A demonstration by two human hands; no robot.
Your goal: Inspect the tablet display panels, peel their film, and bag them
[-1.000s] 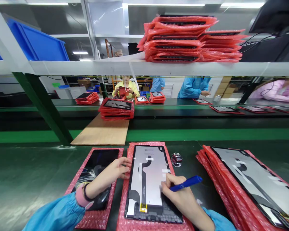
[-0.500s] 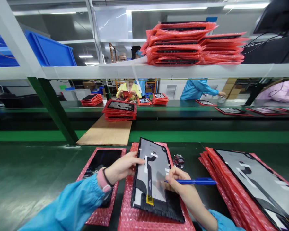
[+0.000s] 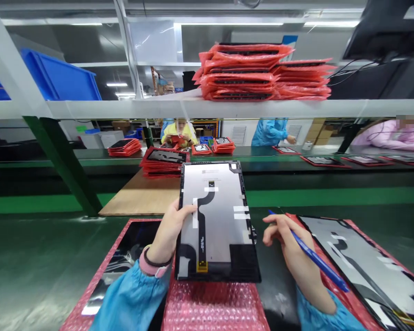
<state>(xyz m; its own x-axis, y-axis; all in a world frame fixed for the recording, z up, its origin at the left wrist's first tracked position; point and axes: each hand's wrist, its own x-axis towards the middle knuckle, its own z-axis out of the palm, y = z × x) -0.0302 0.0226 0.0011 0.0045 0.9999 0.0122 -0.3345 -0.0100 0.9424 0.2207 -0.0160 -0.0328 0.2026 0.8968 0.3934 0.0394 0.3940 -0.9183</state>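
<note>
Your left hand clamps display panel by left edge, thumb on silvery back. Your right hand, fingers curled, grips blue pen. Second panel lies right of it.

Left hand: fingers mostly hidden behind display panel. Panel print: too small to read. Pink bubble wrap: far end covered, near end cut off by bottom edge. Right-side panel: corner outside right edge.

Green bench: pink bubble wrap was laid between left hand and right hand; a padded screen stack was set beside the right hand.
White shelf: red-wrapped packs were piled above and beyond both hands.
</note>
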